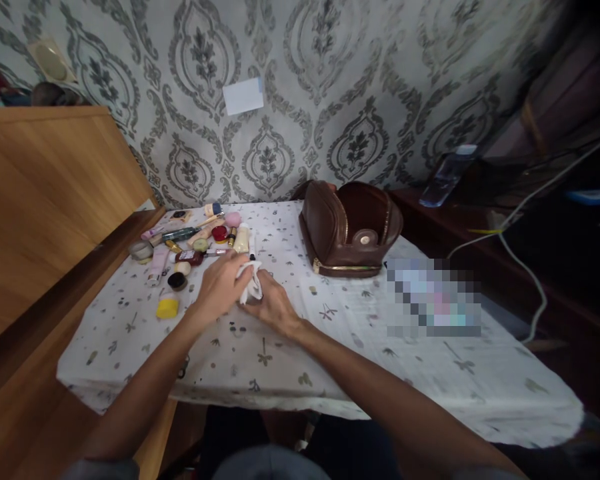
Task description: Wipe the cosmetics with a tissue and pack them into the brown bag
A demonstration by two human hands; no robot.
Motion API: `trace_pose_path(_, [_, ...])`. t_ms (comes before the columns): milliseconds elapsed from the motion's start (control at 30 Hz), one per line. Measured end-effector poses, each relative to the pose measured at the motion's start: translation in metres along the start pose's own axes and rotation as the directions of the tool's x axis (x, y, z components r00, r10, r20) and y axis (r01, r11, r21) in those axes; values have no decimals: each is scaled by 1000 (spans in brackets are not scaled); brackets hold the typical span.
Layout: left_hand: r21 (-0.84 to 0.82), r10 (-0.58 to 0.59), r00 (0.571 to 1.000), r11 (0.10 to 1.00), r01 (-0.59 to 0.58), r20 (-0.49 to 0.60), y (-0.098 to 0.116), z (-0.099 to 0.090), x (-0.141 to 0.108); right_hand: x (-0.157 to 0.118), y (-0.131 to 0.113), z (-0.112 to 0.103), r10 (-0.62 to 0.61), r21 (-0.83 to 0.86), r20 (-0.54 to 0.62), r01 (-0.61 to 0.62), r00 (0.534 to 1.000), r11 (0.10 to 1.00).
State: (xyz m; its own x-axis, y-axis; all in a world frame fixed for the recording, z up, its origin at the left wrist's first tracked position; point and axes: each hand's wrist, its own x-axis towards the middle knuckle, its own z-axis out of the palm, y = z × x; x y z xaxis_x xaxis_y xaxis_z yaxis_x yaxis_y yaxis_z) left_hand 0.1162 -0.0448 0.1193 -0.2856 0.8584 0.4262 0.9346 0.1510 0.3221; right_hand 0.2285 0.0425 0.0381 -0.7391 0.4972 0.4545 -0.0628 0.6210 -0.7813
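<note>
Near the middle of the cloth-covered table [290, 360], my left hand [223, 287] closes on a crumpled white wipe [251, 283]. My right hand [274, 305] meets it from the other side, its fingers curled round the lower part of the wipe and perhaps a small item that is too hidden to make out. Just left of my hands lie several cosmetics, among them a yellow-lidded jar [167, 307], a black-lidded jar [177, 281], a pink tube [158, 265], a red round jar [220, 233] and a cream tube [241, 239].
An open brown leather bag [347, 233] stands at the back, right of my hands. A pixelated, flat item [435, 297] lies at the right. A wooden panel [55, 207] borders the left side. Beyond the right edge are a clear bottle [447, 177] and a white cable [537, 287].
</note>
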Motion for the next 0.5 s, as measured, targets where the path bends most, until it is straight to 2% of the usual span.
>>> trace_pose_path(67, [-269,-65,991,958,94,113,-14,0,13,1,1,1,-33,55,6,33,999,998])
trace_pose_path(100, [-409,-107,980,897,168,169,-22,1,18,2,3,2,-37,90,1,37,999,995])
trace_pose_path(133, [-532,-175,961,805,264,212,-29,3,21,3,4,3,-32,129,-7,33,999,991])
trace_pose_path(200, [-718,-352,897,548,430,268,-40,9,22,4,7,5,-3,219,-26,8,1000,976])
trace_pose_path(267, [-813,-482,826,329,480,292,-46,15,17,6,9,6,55,317,-46,-38,997,948])
trace_pose_path(300, [-839,-506,811,268,473,294,-46,19,13,7,10,7,90,362,-51,-65,995,930])
trace_pose_path(400, [-874,-505,816,216,436,282,-42,29,0,8,10,6,174,463,-62,-126,983,878])
trace_pose_path(500, [-902,-489,839,211,377,237,-34,39,-12,10,9,4,188,508,-95,-115,978,854])
